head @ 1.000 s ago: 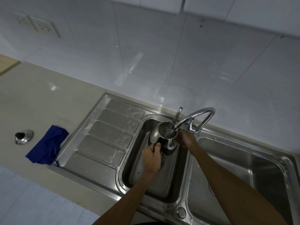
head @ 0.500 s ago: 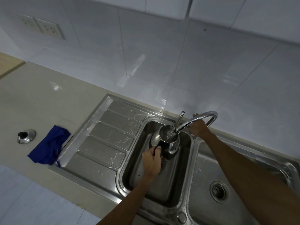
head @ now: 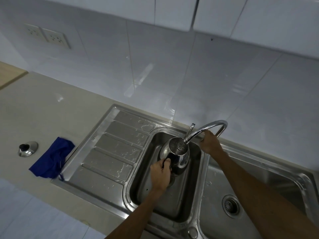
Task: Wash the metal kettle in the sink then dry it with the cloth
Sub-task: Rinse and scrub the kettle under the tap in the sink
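The metal kettle (head: pixel 176 156) sits upright in the left basin of the sink (head: pixel 203 171), its open mouth right under the tap spout (head: pixel 205 131). Our left hand (head: pixel 161 175) is closed around its dark handle. Our right hand (head: pixel 209 144) is curled at the base of the tap; we cannot tell what it grips. The blue cloth (head: pixel 52 158) lies on the counter (head: pixel 51 118) just left of the drainboard, with 1 metal lid (head: pixel 27 148) beside it.
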